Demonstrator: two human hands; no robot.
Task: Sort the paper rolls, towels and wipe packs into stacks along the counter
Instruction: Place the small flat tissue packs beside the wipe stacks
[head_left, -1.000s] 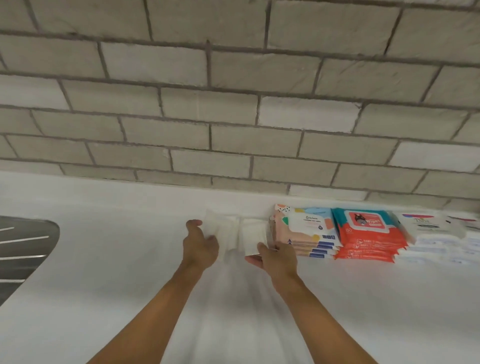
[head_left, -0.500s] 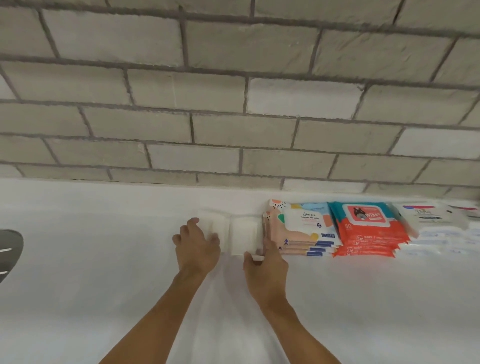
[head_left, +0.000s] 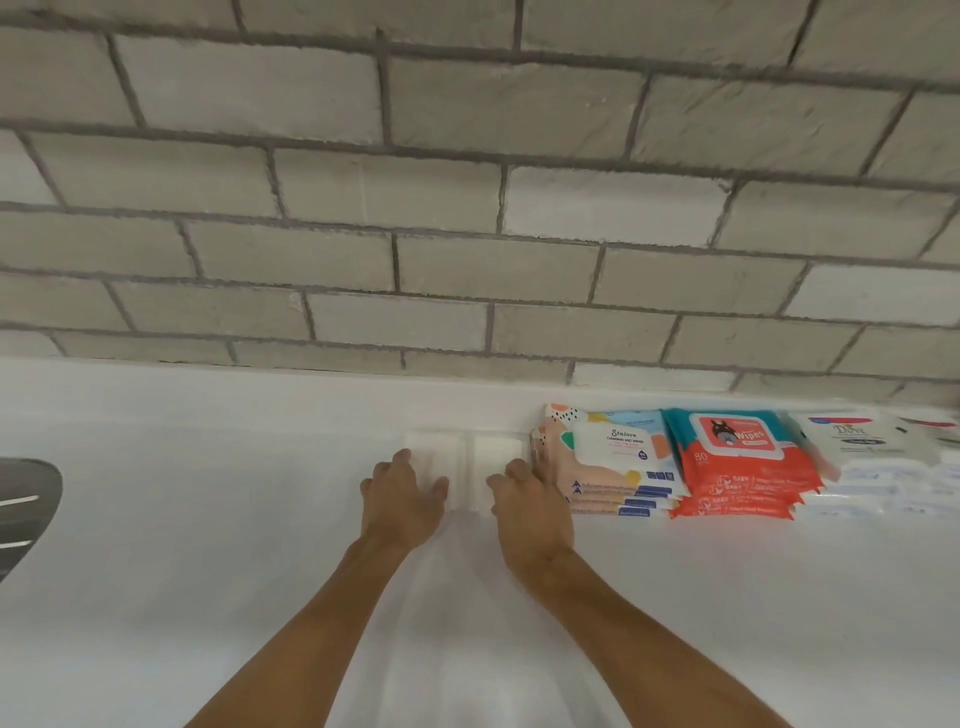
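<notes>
White on white makes this fiddly to read from my chair: the counter and the goods nearly merge. Nearest me, just left of the peach wipe stack, the left hand lies spread over the left towel pack, fingers loose, pressing rather than clutching. The right hand has straightish fingers on the right towel pack, its tips at the seam where that pack meets the peach wipe stack; as far as I can judge, it grips nothing. The two packs sit side by side (touching, or very nearly), against the peach stack's left flank.

I read the step as squaring them up. To do it well I'd push with flat palms and ease both packs back until their near edges line up with the peach stack's, without nudging that stack sideways. Right of it stands the red wipe stack, further right the white wipe stack, and behind them all the brick wall.
</notes>
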